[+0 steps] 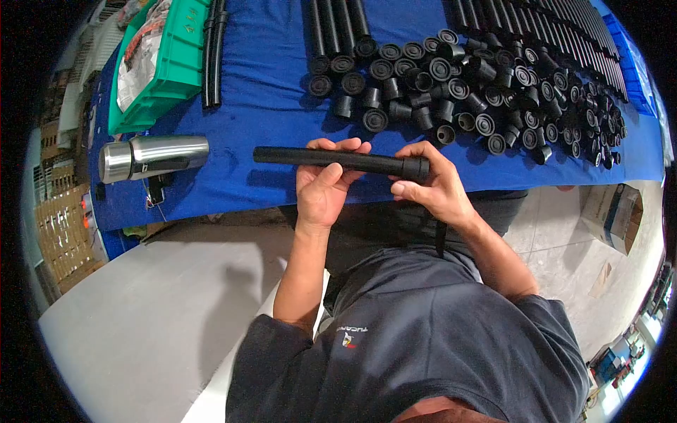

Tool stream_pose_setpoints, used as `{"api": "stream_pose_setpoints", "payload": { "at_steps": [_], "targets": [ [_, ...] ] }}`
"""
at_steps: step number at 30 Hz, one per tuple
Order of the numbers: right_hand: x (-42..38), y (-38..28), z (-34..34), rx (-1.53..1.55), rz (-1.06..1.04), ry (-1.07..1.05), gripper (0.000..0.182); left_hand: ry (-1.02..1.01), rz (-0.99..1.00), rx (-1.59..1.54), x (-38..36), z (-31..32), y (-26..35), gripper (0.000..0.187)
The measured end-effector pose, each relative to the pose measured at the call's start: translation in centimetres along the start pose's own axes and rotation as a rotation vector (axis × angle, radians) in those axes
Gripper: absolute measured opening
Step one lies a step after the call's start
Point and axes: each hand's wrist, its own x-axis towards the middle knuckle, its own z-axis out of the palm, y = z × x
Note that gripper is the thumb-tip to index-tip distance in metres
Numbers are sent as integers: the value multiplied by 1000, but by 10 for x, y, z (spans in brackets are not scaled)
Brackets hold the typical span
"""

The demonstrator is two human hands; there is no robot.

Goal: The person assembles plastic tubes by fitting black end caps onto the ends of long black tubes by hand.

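Observation:
A black plastic tube lies sideways across both hands, just above the near edge of the blue cloth. My left hand is wrapped round its middle, thumb in front and fingertips showing behind. At the tube's right end sits a wider black cap. My right hand grips that end between thumb and fingers, close by the cap. Whether the cap is fully seated cannot be made out. Beyond the hands lies a heap of loose black caps, some upright and some on their sides.
On the blue cloth, a steel flask lies at left near a green crate. Two black tubes rest beside the crate. More tubes lie behind the caps, with rows of them at upper right. A cardboard box stands on the floor.

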Motion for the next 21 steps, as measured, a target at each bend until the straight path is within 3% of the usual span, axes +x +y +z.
{"api": "stream_pose_setpoints", "payload": {
  "at_steps": [7,16,21],
  "targets": [
    [2,0,2,-40,-40,50,34,-23,24,65,0,-2,-2,36],
    [6,0,2,-130,-100,22,34,63,30,50,-4,7,-1,37],
    [3,0,-3,-352,-177,15,37,24,6,22,-3,4,0,36]
  ]
}}
